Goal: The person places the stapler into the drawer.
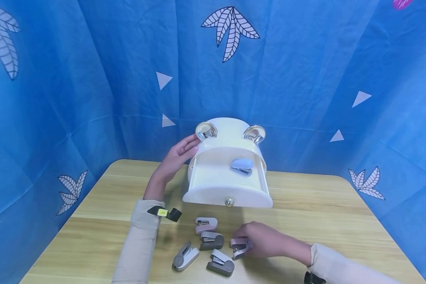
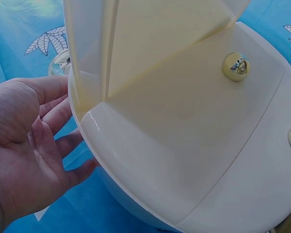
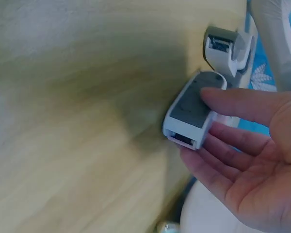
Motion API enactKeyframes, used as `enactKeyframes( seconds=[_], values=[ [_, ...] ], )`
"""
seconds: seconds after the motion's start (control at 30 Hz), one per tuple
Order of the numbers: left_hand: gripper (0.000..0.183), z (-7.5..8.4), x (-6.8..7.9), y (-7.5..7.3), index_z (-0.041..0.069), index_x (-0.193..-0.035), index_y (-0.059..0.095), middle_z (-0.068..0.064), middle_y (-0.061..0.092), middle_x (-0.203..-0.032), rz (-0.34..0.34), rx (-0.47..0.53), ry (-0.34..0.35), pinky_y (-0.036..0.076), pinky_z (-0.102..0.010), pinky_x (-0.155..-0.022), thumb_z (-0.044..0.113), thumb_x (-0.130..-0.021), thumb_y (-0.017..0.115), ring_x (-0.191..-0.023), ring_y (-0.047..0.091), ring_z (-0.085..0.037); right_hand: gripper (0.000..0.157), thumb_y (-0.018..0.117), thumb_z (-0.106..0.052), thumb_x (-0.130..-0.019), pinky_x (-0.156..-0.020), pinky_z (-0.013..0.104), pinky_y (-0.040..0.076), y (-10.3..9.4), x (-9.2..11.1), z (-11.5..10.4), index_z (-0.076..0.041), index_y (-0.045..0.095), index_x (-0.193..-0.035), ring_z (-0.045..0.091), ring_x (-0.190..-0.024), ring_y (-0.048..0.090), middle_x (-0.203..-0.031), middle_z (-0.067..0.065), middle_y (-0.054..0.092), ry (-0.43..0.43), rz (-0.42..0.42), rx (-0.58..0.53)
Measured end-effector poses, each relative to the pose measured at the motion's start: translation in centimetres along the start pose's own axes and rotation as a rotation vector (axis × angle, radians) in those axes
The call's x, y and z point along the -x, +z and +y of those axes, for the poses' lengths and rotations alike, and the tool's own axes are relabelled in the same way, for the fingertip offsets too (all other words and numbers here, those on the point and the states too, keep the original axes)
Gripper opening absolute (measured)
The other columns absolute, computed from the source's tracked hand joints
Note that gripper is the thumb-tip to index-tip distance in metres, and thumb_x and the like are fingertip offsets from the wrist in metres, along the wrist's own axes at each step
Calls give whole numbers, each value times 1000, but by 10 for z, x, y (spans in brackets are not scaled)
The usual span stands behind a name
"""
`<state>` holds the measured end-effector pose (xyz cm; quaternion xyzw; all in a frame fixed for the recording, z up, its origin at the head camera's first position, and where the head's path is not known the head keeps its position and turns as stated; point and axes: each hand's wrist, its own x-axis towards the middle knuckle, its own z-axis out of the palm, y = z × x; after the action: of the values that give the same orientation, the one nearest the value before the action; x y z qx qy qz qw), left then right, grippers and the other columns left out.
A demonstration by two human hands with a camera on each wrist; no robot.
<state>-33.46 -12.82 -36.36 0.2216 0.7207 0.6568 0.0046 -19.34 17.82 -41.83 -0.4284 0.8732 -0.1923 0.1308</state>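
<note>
My right hand (image 1: 268, 240) pinches a small stapler (image 3: 190, 109) between thumb and fingers, low over the table. In the head view, other small staplers lie left of it: a pink-and-white stapler (image 1: 206, 225), a grey one (image 1: 213, 241), a white-and-grey one (image 1: 185, 256) and a white stapler with a dark grey base (image 1: 221, 263). With fairly straight fingers, my left hand (image 1: 177, 157) touches the left side of a white rounded organizer (image 1: 228, 132). Its upper drawer (image 1: 228, 196) is pulled out, and a pale blue stapler (image 1: 242, 165) lies inside.
Two shiny gold-rimmed ears (image 1: 206, 131) stick up from the organizer's top. A round gold knob (image 1: 229, 201) sits on the drawer front. Blue patterned cloth (image 1: 287, 79) hangs behind and beside the wooden table (image 1: 323, 213).
</note>
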Motion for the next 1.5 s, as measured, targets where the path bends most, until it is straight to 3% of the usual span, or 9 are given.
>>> enactKeyframes(
  seconds=[0.2,0.37,0.5,0.67,0.8,0.93,1.13,1.3,1.5],
  values=[
    [59,-1,0,-1,20,-159,37,-2,46,-160,-3,3,6,36,-48,-122,30,-105,58,-150,42,-22,35,73,9,-72,-68,15,51,-24,18,1,-17,74,-96,-3,-70,55,-81,-12,67,-45,-54,-70],
    [59,0,1,-2,20,-159,36,-2,46,-160,1,-1,2,36,-48,-122,30,-105,58,-150,42,-22,36,75,2,-82,-81,21,58,-56,38,-4,-15,74,-113,-3,-89,63,-97,-12,72,-129,-64,-163],
    [59,-1,2,-3,21,-159,37,-3,46,-160,7,-1,-1,36,-49,-122,31,-105,59,-149,42,-22,38,77,-7,-87,-87,25,60,-86,52,-12,-15,71,-124,0,-100,66,-107,-11,73,-140,-33,-168],
    [59,-2,2,-4,21,-158,37,-2,47,-159,10,2,-5,36,-50,-122,32,-104,59,-149,42,-23,38,76,-11,-91,-87,27,61,-125,63,-23,-14,69,-128,4,-101,70,-111,-8,75,-221,24,-142],
    [60,-2,3,-4,22,-158,37,-1,47,-160,7,5,-5,36,-50,-122,32,-104,59,-149,42,-23,37,75,-13,-93,-87,29,62,-155,66,-32,-12,68,-129,6,-101,71,-112,-6,75,-237,67,-91],
    [60,-3,3,-4,22,-159,37,-1,46,-160,3,4,-1,35,-51,-122,32,-104,59,-150,42,-23,37,75,-16,-94,-90,30,61,-183,59,-43,-10,68,-130,8,-103,71,-116,-3,75,-197,100,-53],
    [60,-3,3,-4,21,-159,36,-2,46,-160,-10,10,5,33,-51,-123,31,-104,59,-150,40,-23,43,79,-18,-91,-94,31,60,-209,34,-63,-7,68,-131,13,-108,72,-120,1,75,-34,112,-35],
    [60,-3,3,-3,20,-159,36,-2,45,-161,-16,14,8,33,-51,-123,31,-105,58,-151,40,-23,46,80,-13,-88,-94,35,60,-216,6,-73,-6,68,-132,22,-113,71,-123,6,74,34,115,-34],
    [59,-2,2,-1,20,-159,36,-2,45,-160,-15,15,7,34,-50,-123,30,-105,58,-150,40,-23,42,79,-9,-88,-94,37,61,-215,-28,-74,-8,71,-129,20,-109,72,-117,4,76,17,71,1]
  ],
)
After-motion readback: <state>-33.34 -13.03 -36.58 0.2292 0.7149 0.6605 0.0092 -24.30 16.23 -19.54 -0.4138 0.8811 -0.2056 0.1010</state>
